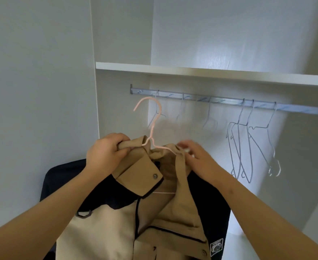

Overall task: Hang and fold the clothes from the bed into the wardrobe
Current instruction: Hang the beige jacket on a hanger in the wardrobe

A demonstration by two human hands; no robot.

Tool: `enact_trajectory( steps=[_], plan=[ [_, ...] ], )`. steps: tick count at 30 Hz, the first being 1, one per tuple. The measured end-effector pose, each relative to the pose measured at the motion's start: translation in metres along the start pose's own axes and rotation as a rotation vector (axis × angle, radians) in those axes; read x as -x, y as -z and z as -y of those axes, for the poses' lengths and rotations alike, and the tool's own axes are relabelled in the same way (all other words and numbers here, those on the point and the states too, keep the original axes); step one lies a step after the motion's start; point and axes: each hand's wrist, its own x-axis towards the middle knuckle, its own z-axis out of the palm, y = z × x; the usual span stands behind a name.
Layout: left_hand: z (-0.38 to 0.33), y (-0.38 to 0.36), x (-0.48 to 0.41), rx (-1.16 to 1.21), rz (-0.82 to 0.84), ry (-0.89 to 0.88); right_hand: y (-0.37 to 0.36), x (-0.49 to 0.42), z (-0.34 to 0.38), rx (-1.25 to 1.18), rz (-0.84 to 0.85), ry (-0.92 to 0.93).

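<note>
A tan and black jacket (128, 228) hangs on a pink wire hanger (155, 119) that I hold up in front of the open wardrobe. My left hand (105, 154) grips the jacket's left shoulder over the hanger arm. My right hand (195, 156) pinches the tan fabric at the right shoulder, its fingers blurred. The hanger's hook points up and left, just below the metal wardrobe rail (220, 101) and not touching it.
Several bare wire hangers (248, 143) hang along the rail, most toward the right. A white shelf (210, 73) runs above the rail. The wardrobe's white side panel (41, 91) stands on the left.
</note>
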Motion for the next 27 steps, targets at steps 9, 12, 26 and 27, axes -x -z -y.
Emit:
enact_trajectory(
  steps=[9, 12, 26, 27],
  plan=[
    [-0.012, 0.005, -0.001, 0.04, -0.045, -0.124, -0.018, -0.018, 0.0, 0.287, -0.079, -0.117],
    [-0.007, 0.01, 0.001, -0.046, 0.007, -0.324, -0.013, -0.025, -0.013, 0.34, -0.142, -0.215],
    [0.023, -0.019, 0.004, -0.037, 0.301, 0.224, -0.008, -0.001, -0.018, -0.165, 0.0, -0.546],
    [0.024, -0.02, 0.004, -0.007, 0.3, 0.261, -0.012, 0.0, -0.015, -0.203, 0.022, -0.59]
  ],
)
